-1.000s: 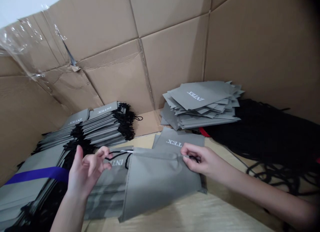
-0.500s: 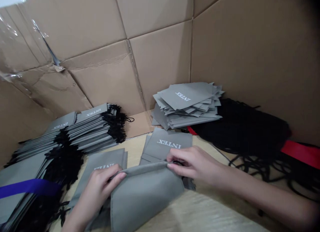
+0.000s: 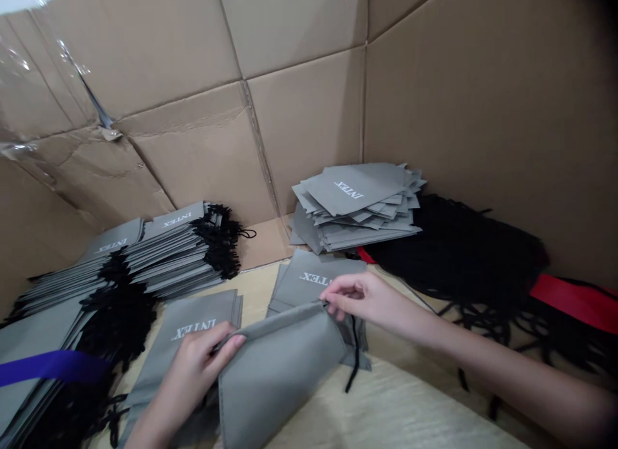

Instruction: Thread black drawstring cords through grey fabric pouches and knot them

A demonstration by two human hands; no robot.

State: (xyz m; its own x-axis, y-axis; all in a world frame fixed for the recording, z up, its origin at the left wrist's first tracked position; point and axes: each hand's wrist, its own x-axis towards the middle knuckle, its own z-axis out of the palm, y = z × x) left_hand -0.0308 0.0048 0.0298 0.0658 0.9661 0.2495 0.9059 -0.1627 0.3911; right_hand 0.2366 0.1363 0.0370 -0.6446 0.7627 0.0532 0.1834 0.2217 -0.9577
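A grey fabric drawstring bag [image 3: 277,378] hangs between my two hands, its hemmed top edge upward. My left hand [image 3: 205,355] pinches the hem at its left end, thumb in front. At the right corner, my right hand [image 3: 355,297] is closed with thumb and fingers together on the hem's end. A black cord [image 3: 356,355] dangles below my right fingers; whether it runs inside the hem is hidden. Flat grey bags printed INTEX [image 3: 309,268] lie behind my right hand, and more grey bags [image 3: 193,314] lie behind and beneath my left hand.
Stacked grey pieces [image 3: 362,191] stand at the back. Bundles of bags with black cords [image 3: 167,256] fill the left, one under a blue band [image 3: 53,366]. A heap of black cords [image 3: 473,243] with a red band [image 3: 574,301] lies right. Cardboard walls [image 3: 304,120] enclose the wooden surface.
My right hand has shifted slightly up and its grip has turned. The black cord's end now hangs below it. My left hand still pinches the bag's hem.
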